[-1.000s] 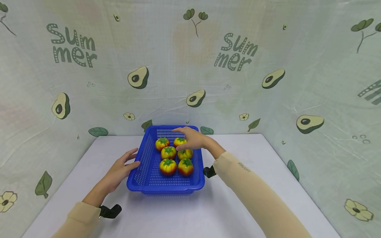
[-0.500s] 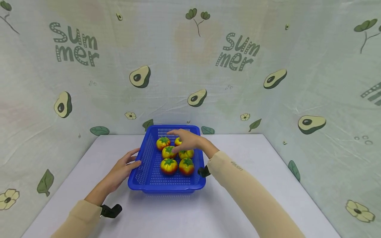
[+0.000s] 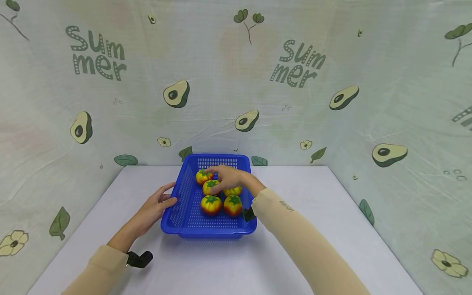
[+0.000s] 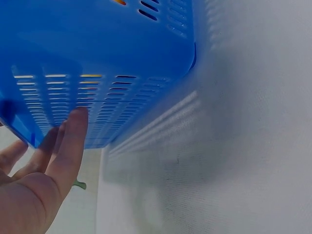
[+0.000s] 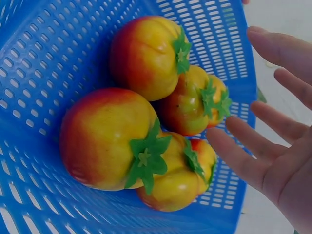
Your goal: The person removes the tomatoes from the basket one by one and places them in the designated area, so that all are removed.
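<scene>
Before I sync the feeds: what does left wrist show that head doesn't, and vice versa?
Left wrist only: the outer face of the slotted wall beside the left hand.

Head only: right hand over the basket, both sleeves, the green tops of the red-and-yellow fruits, and the SUMMER lettering.

Both: left hand, blue basket, white table; left wrist gets just slivers of yellow through the slots.

I see a flat white table [image 3: 295, 205], and a blue plastic basket [image 3: 208, 230] with little holes sits on it.
</scene>
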### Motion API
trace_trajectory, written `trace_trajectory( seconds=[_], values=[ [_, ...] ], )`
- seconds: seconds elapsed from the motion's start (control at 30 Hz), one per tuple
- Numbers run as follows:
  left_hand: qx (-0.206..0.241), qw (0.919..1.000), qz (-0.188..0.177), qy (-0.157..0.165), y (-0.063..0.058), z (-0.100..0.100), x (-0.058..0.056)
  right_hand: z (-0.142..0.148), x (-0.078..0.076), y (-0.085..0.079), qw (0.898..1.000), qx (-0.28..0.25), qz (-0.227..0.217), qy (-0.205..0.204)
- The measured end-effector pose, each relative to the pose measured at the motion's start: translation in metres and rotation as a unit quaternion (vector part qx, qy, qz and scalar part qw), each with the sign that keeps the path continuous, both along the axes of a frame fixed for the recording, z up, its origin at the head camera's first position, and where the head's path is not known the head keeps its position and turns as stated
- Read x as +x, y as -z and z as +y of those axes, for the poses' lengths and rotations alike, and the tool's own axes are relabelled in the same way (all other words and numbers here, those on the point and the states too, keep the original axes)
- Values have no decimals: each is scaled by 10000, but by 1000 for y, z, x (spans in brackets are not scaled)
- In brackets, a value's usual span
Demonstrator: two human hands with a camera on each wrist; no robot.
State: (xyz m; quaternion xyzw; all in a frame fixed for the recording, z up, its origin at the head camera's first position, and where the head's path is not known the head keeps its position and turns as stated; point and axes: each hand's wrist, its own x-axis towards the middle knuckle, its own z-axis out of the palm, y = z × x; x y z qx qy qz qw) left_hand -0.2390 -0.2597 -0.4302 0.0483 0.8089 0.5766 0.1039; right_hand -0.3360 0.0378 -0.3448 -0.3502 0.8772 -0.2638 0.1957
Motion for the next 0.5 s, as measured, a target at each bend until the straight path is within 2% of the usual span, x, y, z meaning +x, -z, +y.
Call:
trace_trajectory(
  seconds=[0.2, 0.5],
  values=[
    [-66, 10000, -3, 46, 1, -1, -2, 0, -3, 11, 9995, -93, -273, -116],
    [20, 9999, -112, 124, -1, -4, -2, -9, 1, 17, 9992, 275, -200, -214]
  ],
)
